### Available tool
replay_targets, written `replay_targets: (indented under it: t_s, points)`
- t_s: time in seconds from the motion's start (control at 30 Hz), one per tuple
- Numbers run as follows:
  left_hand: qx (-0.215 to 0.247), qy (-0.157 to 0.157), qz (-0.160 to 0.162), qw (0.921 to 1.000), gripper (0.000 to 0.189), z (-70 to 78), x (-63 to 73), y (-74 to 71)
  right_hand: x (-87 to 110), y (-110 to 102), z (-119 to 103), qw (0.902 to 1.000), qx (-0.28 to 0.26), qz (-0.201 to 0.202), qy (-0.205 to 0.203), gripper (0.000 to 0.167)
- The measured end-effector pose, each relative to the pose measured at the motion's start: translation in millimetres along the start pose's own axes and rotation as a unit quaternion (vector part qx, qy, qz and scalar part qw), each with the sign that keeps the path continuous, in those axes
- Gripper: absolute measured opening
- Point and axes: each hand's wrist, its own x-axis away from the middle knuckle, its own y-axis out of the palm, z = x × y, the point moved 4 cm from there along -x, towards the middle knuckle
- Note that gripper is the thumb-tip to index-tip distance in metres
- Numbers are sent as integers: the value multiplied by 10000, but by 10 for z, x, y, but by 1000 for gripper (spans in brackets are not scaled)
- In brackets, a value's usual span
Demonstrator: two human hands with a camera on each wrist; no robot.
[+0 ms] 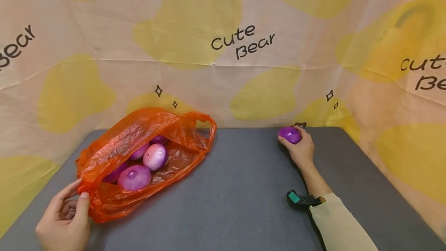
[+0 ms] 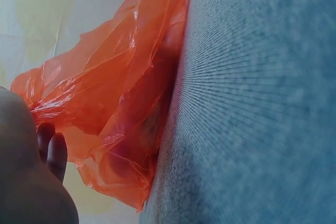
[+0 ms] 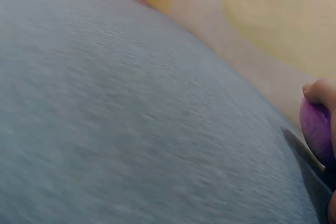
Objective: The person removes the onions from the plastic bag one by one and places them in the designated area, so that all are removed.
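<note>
An orange plastic bag (image 1: 104,144) lies on its side at the left of the table, its mouth facing me. Several purple onions (image 1: 134,178) show inside, partly covered by the film. My left hand (image 1: 64,218) pinches the bag's near left corner between thumb and index finger. In the left wrist view the gathered plastic (image 2: 89,95) stretches away from that hand. Far to the right, my right hand (image 1: 303,148) grips a single purple onion (image 1: 289,134) near the table's back edge. The right wrist view shows only part of this onion (image 3: 316,127) and a few fingers.
The grey table (image 1: 237,189) lies between the bag and my right arm. A printed cloth (image 1: 195,22) hangs behind the table and along its sides. A black strap with a teal piece (image 1: 294,196) is on my right wrist, by a pale sleeve (image 1: 339,224).
</note>
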Motion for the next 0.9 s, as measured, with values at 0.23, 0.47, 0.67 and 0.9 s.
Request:
replay_targets:
  t_s: [0.23,0.47,0.67,0.9]
  points:
    - [59,-109,116,9999,30,-11,6,-22,-61,-78,81,9998,56,33,177,77]
    - [156,-109,223,9996,30,-27,40,-41,-154,-201,150,9998,180,61,107,77]
    - [83,-150,99,9998,30,0,67,-2,-181,-429,355,9986,357,72,371,79]
    - [154,-54,167,9997,30,20,23,14,-240,-434,353,9990,405,126,148,77]
